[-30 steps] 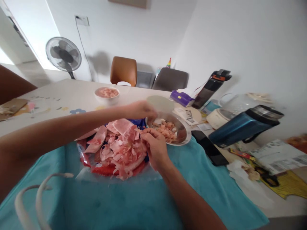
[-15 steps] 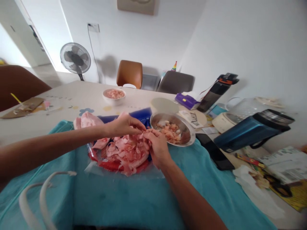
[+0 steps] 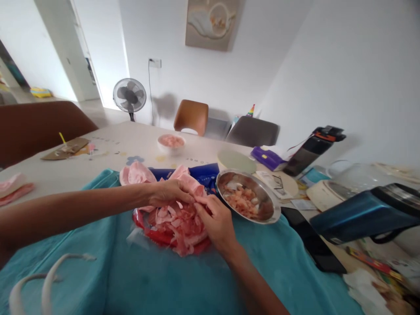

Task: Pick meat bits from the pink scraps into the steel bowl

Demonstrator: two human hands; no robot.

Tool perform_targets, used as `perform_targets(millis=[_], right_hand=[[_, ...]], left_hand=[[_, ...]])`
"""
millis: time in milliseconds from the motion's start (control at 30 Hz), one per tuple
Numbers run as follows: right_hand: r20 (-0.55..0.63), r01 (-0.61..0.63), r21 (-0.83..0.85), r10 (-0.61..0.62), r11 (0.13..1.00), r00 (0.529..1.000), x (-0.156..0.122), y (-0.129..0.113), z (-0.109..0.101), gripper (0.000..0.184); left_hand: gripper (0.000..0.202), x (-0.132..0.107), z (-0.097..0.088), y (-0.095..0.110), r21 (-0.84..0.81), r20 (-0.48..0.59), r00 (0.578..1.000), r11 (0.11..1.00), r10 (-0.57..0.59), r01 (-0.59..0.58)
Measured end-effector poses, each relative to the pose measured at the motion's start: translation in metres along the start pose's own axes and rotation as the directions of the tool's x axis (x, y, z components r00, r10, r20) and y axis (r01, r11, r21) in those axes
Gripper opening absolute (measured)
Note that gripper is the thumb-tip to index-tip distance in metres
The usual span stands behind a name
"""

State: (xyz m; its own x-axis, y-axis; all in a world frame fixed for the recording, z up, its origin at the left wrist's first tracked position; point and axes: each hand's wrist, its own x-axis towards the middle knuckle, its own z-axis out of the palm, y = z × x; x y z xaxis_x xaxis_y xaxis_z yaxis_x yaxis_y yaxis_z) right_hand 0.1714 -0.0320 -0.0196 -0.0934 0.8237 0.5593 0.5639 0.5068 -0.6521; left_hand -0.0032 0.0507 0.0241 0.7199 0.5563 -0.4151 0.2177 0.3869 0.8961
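Observation:
A heap of thin pink meat slices (image 3: 177, 218) lies on a red and blue plastic wrapper (image 3: 154, 232) spread over a teal cloth (image 3: 164, 280). My left hand (image 3: 169, 193) rests on top of the heap, its fingers pinched on a slice. My right hand (image 3: 218, 221) meets it from the right, fingers closed on the same piece of meat. Just right of my hands stands a metal bowl (image 3: 271, 205) with small torn meat pieces (image 3: 243, 202) in it.
A white bowl of pink meat (image 3: 171, 141) stands farther back on the table (image 3: 98, 162). A black phone (image 3: 311, 245), a blue kettle (image 3: 364, 214), bottles and papers crowd the right side. White bag handles (image 3: 42, 280) lie at the near left. Chairs and a fan (image 3: 129, 95) stand behind.
My left hand came back from the metal bowl to the meat heap and joined my right hand on a slice. The camera view tilted upward.

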Motion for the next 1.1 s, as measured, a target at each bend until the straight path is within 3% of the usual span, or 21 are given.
perform_targets(millis=[200,433,567,767,900,1000,1100], right_hand=[[0.025,0.211,-0.252,-0.211,0.944,0.977,-0.003,0.01,0.005,0.028],[0.112,0.295,-0.386,-0.273,0.874,0.955,-0.006,0.01,0.003,0.029],[0.048,0.277,-0.505,-0.294,0.817,0.955,-0.006,0.005,0.001,0.029],[-0.141,0.094,-0.268,-0.136,0.959,0.981,-0.001,-0.004,-0.003,0.023],[-0.199,-0.159,0.017,0.159,0.987,0.967,0.003,-0.012,-0.005,0.019],[-0.116,-0.353,0.329,0.408,0.876,0.906,0.007,-0.015,-0.006,0.015],[0.022,-0.444,0.588,0.535,0.677,0.845,0.009,-0.016,-0.006,0.011]], left_hand=[[0.008,0.001,0.002,0.001,0.088,-0.042,0.999,0.996,-0.009,0.013],[0.008,0.006,0.015,0.002,0.247,-0.168,0.986,0.969,0.013,0.029],[0.009,0.007,0.02,0.007,0.263,-0.136,0.99,0.965,0.024,0.013],[0.003,0.006,0.021,0.012,0.194,-0.032,0.997,0.979,0.071,-0.064],[0.01,0.004,0.022,0.013,0.156,0.005,0.997,0.985,0.073,-0.073],[0.012,-0.001,0.022,0.016,0.139,0.036,0.997,0.988,0.066,-0.07],[0.008,-0.007,0.018,0.019,0.156,0.058,0.995,0.984,0.082,-0.09]])
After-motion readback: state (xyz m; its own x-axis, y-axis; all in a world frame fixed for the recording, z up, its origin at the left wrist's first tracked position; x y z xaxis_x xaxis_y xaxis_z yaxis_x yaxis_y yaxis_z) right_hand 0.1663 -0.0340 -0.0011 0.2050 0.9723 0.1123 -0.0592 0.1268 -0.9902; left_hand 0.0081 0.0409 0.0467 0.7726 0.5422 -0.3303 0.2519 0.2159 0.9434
